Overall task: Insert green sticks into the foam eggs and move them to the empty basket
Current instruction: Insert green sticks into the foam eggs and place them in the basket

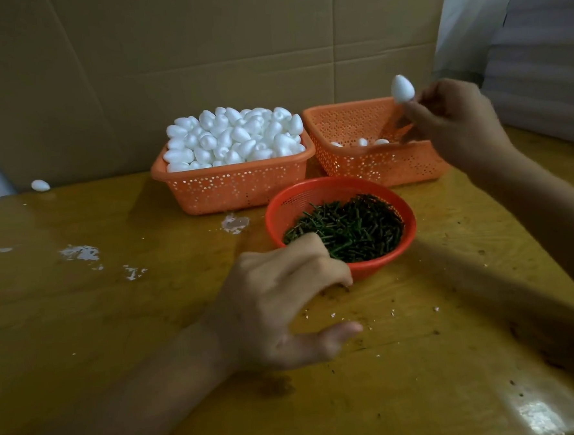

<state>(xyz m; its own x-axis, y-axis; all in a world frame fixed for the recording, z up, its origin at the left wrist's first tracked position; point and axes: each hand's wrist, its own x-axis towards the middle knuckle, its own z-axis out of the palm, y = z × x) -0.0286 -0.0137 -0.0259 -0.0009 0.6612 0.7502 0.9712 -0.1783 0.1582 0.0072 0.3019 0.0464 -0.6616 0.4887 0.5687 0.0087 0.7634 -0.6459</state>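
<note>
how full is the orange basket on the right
Nearly empty: the right basket holds only a few foam eggs at its bottom, its mesh walls bare above them.

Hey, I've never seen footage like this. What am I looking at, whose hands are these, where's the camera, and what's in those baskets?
There is no machine here: these are a person's two bare hands, filmed by one wide-angle camera worn on the head, looking forward and down. Three containers stand on the yellow wooden table. The orange perforated plastic basket at the back left is heaped with white foam eggs. The second orange basket, to its right, holds only a few eggs. In front, the round red plastic sieve bowl is full of short green sticks. The left hand reaches into those sticks with curled fingers; whether it has caught one is hidden. The right hand pinches a single white foam egg above the second basket. One stray egg lies at the table's far left edge.
</note>
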